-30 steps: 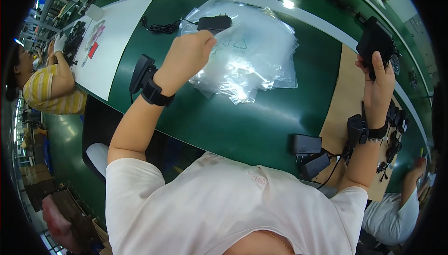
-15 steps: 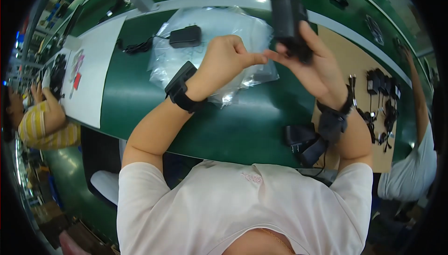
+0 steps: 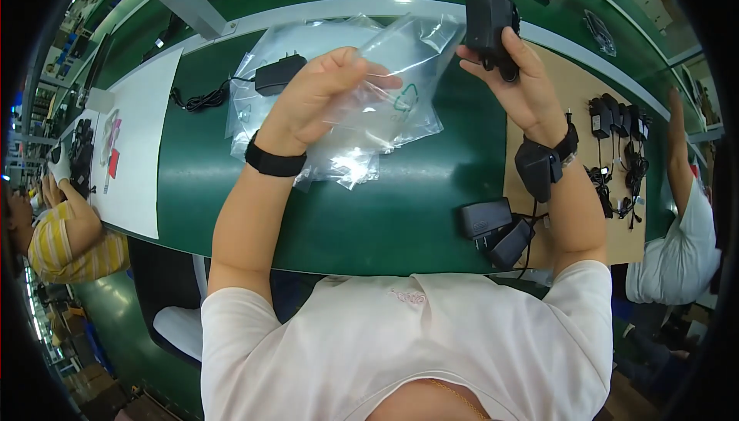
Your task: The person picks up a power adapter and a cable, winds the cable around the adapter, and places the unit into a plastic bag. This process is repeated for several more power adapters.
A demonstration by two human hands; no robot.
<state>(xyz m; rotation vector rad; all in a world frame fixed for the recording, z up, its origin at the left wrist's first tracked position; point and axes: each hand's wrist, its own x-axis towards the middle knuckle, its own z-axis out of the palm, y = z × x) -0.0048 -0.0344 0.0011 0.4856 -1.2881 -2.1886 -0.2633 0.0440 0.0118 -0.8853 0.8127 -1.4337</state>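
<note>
Pinching a clear bag [image 3: 385, 90], the left hand [image 3: 323, 98] faces the right hand [image 3: 516, 82] gripping an adapter [image 3: 486, 17] at 1 o'clock (slippery film could slip, judging by it).

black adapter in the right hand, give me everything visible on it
The black adapter is a boxy power brick of matte black plastic, held up above the green bench, roughly upright and tilted slightly. The right hand grips its lower end, fingers wrapped on the right side and thumb on the left. A rounded black part shows at its lower right by the fingers. No prongs or cable can be made out. It sits just right of the clear plastic bag pinched by the left hand; whether they touch is unclear.
</note>
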